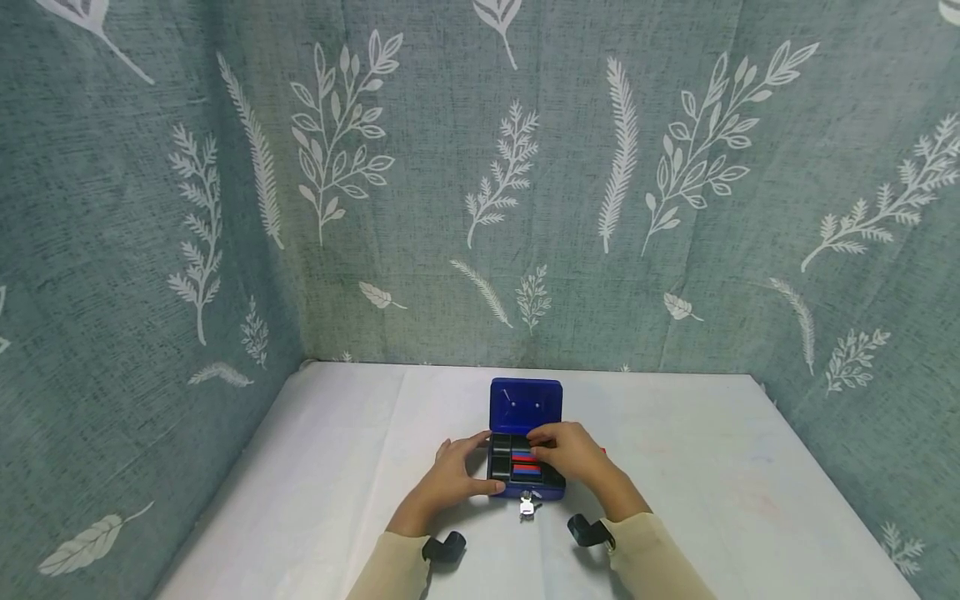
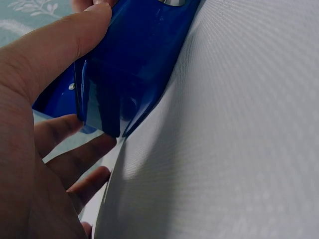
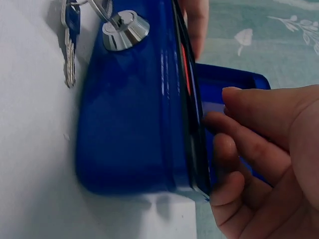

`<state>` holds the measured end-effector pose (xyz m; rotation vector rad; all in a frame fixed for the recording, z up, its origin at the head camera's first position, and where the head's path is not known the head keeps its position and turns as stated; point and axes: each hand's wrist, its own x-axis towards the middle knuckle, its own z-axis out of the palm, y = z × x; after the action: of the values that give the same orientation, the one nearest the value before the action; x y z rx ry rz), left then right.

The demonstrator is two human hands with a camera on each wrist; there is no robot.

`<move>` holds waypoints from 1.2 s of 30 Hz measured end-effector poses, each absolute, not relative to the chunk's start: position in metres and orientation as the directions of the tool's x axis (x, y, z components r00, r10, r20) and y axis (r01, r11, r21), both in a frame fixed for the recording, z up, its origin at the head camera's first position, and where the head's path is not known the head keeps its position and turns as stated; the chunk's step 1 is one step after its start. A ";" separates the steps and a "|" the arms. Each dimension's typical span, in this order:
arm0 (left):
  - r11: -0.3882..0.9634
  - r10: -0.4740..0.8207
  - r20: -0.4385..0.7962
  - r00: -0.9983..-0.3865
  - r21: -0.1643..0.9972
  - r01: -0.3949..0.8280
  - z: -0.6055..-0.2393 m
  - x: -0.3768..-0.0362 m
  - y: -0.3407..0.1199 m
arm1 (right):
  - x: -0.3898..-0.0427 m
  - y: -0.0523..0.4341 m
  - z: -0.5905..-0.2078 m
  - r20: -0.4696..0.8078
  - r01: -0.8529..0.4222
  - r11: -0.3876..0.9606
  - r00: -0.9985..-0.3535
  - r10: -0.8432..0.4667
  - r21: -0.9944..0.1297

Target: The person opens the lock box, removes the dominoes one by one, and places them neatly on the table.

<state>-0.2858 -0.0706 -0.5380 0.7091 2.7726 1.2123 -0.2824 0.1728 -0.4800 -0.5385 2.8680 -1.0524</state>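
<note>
A blue metal cash box [image 1: 552, 492] stands on the table with its lid [image 1: 526, 400] raised at the back. Inside sits a black compartment tray [image 1: 501, 447], where thin red and blue strips [image 1: 527, 469] lie crosswise in the middle. My left hand [image 1: 452, 473] holds the box's left end, thumb over the front top edge [image 2: 94, 20] and fingers along the side. Above the tray's right part is my right hand [image 1: 573, 452], thumb [image 3: 244, 102] and forefinger tips close together, other fingers curled. I cannot tell whether anything is pinched between them.
Keys [image 1: 527, 507] hang from the lock [image 3: 125, 31] on the box's front, lying against the white tablecloth [image 1: 420, 400]. A small bit of red [image 1: 603, 451] shows beyond the right wrist. Leaf-patterned green cloth [image 1: 555, 208] hangs behind and at both sides.
</note>
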 end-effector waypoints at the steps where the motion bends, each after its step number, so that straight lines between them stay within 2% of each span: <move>1: 0.589 0.420 0.151 -0.895 0.705 0.395 -0.538 -0.286 -0.071 | -0.283 0.172 -0.481 0.074 -0.307 0.714 -0.938 -0.338 -0.630; 16: 0.591 0.417 0.153 -0.896 0.703 0.395 -0.538 -0.285 -0.070 | -0.280 0.165 -0.484 0.010 -0.308 0.763 -0.930 -0.368 -0.569; 36: 0.599 0.410 0.145 -0.900 0.702 0.386 -0.539 -0.287 -0.069 | -0.281 0.168 -0.486 0.077 -0.326 0.736 -0.933 -0.352 -0.592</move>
<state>-0.2865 -0.0688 -0.5387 0.6928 2.7808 1.2089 -0.2813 0.1681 -0.4857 -0.5646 2.8896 -0.9742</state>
